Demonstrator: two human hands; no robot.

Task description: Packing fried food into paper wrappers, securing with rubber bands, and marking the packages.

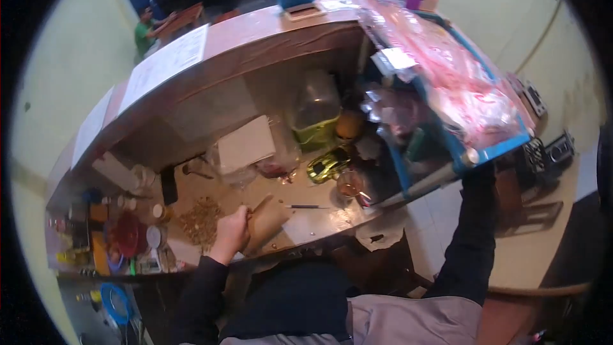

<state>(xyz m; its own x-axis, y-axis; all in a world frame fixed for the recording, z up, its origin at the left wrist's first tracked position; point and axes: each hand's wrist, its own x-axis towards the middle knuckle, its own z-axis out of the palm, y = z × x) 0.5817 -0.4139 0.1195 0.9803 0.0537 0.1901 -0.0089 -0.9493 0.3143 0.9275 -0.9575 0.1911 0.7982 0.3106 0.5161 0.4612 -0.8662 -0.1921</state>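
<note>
My left hand rests on the worktop with its fingers curled; whether anything is inside them cannot be made out. Just left of it lies a heap of small tan pieces. On its other side is a brown, flat-looking patch, perhaps paper or board. A slim pen-like stick lies farther right. My right arm, in a black sleeve, reaches forward to the near corner of a blue-framed rack. The right hand itself is hidden behind that corner. Pink and clear plastic packaging covers the rack's top.
Behind the pen stand a shiny yellow toy car, a glass and a clear green-based container. White sheets lie left of them. Jars and a red bowl crowd the left end. A raised ledge borders the back; people sit beyond.
</note>
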